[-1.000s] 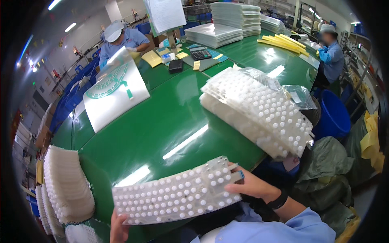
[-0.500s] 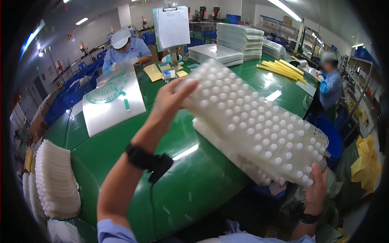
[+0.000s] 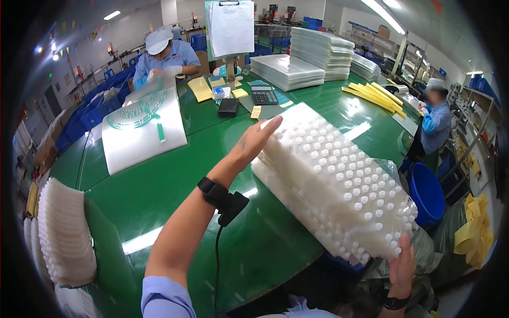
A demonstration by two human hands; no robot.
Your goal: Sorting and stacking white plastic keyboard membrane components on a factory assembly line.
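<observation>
One thick stack of white bumpy trays (image 3: 339, 185) lies tilted on the right edge of the green table (image 3: 159, 196), partly wrapped in a clear plastic bag (image 3: 395, 180). A second stack of white trays (image 3: 63, 233) stands at the table's left edge. One white sheet with green parts (image 3: 143, 124) lies further back, and behind it sit one calculator (image 3: 263, 96), one black box (image 3: 228, 107), one clipboard (image 3: 229, 27) standing upright, and several piles of clear sheets (image 3: 302, 66). Two other people (image 3: 165, 55) in blue coats and white caps work at the far and right sides. The room is a bright workshop with ceiling lights and blue crates along the left wall.

The left hand (image 3: 257, 142) reaches forward with the arm stretched out, fingers straight and close together, pressed flat against the far end of the tray stack. The right hand (image 3: 401, 262) grips the near lower corner of the stack from below, fingers curled around it.
</observation>
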